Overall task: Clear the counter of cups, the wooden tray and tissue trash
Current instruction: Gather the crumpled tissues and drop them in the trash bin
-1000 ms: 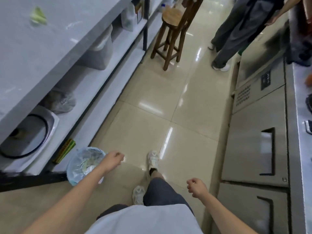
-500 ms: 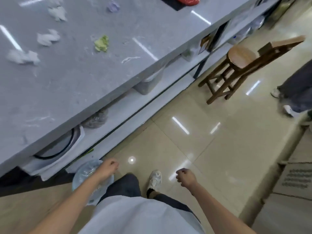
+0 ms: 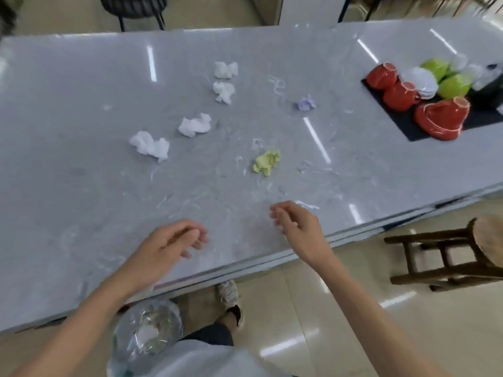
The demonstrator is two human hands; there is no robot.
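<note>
both hands over the near edge of the counter (image 3: 81, 159), nothing held. left hand (image 3: 166, 244) and right hand (image 3: 296, 227): fingers loosely curled, empty. green tissue wad (image 3: 266, 162) lies on the counter just beyond the right hand. four white tissue wads (image 3: 194, 126) sit further in, a purple wad (image 3: 306, 103) beyond the green one. red cups (image 3: 441, 119) and green cups (image 3: 454, 85) sit upside down on a dark tray (image 3: 408, 129) at the counter's right end. bagged bin (image 3: 147, 330) on the floor below the counter's near edge.
</note>
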